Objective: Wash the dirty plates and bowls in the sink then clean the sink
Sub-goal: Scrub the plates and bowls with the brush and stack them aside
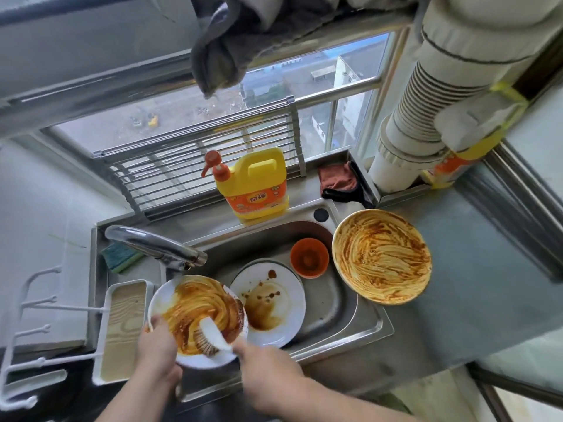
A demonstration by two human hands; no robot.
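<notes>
Over the sink's (341,303) near left, left hand (157,345) is gripping the plate (170,295) steady while right hand (265,368) is clasping the brush (210,333), scrubbing sauce.

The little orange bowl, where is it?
In the head view, the orange bowl sits inside the sink, toward its back right, between the white plate and the big sauce-smeared plate.
</notes>
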